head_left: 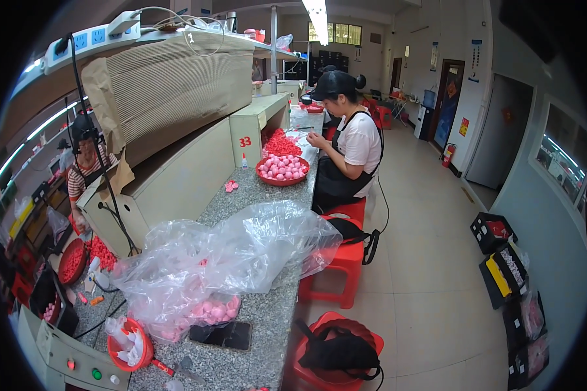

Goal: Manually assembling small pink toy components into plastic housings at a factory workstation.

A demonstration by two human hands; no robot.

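Observation:
Neither my left hand nor my right hand shows in the head view. On the speckled grey worktop (248, 368) a large crumpled clear plastic bag (241, 247) lies spread out. Pink rounded pieces (214, 309) show through its near end. A dark phone (222, 335) lies flat just in front of the bag. To its left stands a small red basket (147, 352) holding white bottles or wrappings. Farther along the bench, a red round tray (282, 180) is heaped with pink and white balls, with a pile of red pieces (282, 143) behind it.
A person in a black cap and apron (346, 130) sits along the bench, hands together over small work. Another person (88, 156) works at the far left. Red stools (342, 277) line the bench, the nearest holding a black bag (341, 350). Black crates (502, 267) stand along the right wall.

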